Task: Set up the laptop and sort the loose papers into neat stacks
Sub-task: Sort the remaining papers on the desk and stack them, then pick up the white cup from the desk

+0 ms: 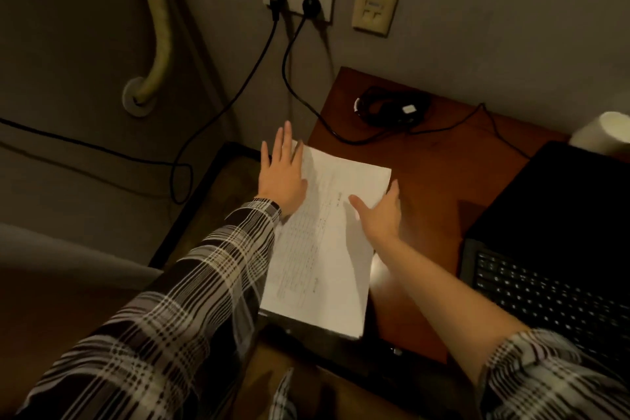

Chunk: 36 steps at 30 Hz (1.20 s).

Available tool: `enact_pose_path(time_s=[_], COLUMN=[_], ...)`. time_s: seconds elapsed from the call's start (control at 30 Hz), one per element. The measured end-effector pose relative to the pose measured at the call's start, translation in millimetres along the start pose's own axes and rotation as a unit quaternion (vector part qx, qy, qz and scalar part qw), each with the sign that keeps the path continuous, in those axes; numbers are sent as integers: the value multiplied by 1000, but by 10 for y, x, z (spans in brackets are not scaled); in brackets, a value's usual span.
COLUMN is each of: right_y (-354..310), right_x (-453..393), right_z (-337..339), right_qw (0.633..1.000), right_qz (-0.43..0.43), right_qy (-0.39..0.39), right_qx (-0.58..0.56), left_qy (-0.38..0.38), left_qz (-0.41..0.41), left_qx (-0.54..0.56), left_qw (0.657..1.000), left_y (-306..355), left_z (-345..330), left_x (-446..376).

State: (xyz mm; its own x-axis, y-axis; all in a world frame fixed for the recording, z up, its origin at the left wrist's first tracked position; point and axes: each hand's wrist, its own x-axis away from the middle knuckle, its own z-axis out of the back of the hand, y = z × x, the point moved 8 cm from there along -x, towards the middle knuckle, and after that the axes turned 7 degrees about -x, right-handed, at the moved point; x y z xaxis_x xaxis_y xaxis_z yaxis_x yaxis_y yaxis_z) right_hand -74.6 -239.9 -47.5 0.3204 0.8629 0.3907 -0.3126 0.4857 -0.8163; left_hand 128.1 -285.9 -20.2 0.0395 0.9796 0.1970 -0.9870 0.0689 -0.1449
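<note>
Papers point(324, 242): one white stack, printed side up, lies at the left end of the table point(433, 174), its near corner hanging over the table's edge above something dark I cannot identify. Laptop point(559, 249) sits open at right, well apart from the stack.

Step in hand, as I judge it: squaring the stack. To do it well, press both long sides inward evenly, then tap the short ends flush and slide the whole stack fully onto the table.

My left hand point(281, 177) lies flat along the stack's left edge, fingers point(284, 136) straight and together. My right hand point(381, 211) touches the right edge, fingers spread and relaxed. Neither grips anything.
</note>
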Motion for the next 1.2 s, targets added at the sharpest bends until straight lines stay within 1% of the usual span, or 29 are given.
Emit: enact_pose_path(time_s=[0.07, 0.13, 0.17, 0.23, 0.27, 0.3, 0.37, 0.47, 0.53, 0.67, 0.8, 0.93, 1.03, 1.2], right_y=[-177, -329, -406, -568, -665, -765, -952, -1110, -1180, -1214, -1034, -759, -519, -22], right_x=[29, 80, 104, 168, 210, 245, 261, 128, -8, -298, -721, -1250, -1713, -2470], right_z=[147, 340, 475, 802, 1007, 1239, 1741, 2516, 2996, 3853, 4471, 4965, 5283, 5499], right_qw=[1000, 996, 993, 988, 985, 982, 980, 979, 980, 983, 986, 991, 995, 999], right_qz=[8, 9, 7, 10, 16, 28, 59, 96, 109, 112, 96, 78, 57, 18], right_qy=[-29, -77, -101, -146, -164, -176, -186, -174, -165, -147, -133, -99, -72, -48], right_qx=[-1, 43, 57, 57, 56, 54, 49, 36, 27, -9, -40, -37, -28, 11], left_qy=[4, -32, -59, -108, -111, -101, -64, 8, 40, 48, 22, -35, -88, -135], left_qz=[-20, -55, -79, -145, -184, -215, -247, -263, -265, -275, -286, -294, -288, -264], left_qx=[63, 170, 200, 198, 188, 184, 202, 227, 247, 272, 244, 156, 104, 61], left_qw=[998, 983, 975, 963, 958, 954, 945, 938, 931, 921, 926, 942, 948, 953], left_y=[103, 281, 406, 749, 955, 1167, 1554, 2114, 2507, 3398, 4151, 4663, 4874, 5089], left_z=[264, 550, 708, 1038, 1232, 1441, 1837, 2396, 2732, 3168, 3321, 3144, 2905, 2479], left_x=[96, 160, 186, 269, 323, 373, 435, 415, 351, 161, -161, -521, -847, -1382])
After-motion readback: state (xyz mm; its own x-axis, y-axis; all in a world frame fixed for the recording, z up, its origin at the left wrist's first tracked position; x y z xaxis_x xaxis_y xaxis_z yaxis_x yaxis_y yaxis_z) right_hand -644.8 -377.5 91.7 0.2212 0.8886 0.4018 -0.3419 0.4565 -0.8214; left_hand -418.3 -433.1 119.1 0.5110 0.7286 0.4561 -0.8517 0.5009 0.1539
